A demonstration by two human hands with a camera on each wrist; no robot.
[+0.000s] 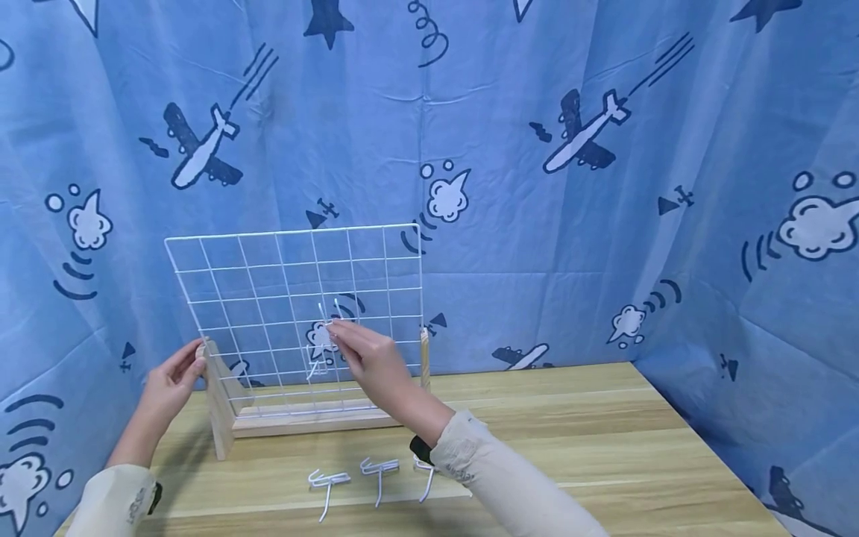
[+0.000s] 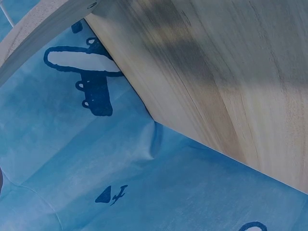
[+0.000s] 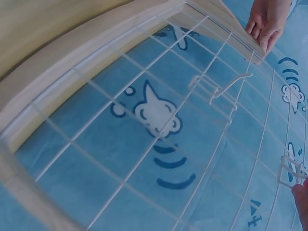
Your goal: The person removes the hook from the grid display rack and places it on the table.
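Note:
A white wire grid panel stands in a wooden stand on the table. My left hand holds the top of the stand's left upright between thumb and fingers. In front of the grid's middle, my right hand pinches a white wire hook against the wires. Whether that hook is seated on them I cannot tell. Another white hook hangs on the grid, lower and a little left of the right hand in the head view. The left wrist view shows neither hand's fingers clearly.
Three loose white hooks, the left one, the middle one and the right one, lie in front of the stand. The right sleeve partly covers the last. Blue printed curtain surrounds the wooden table.

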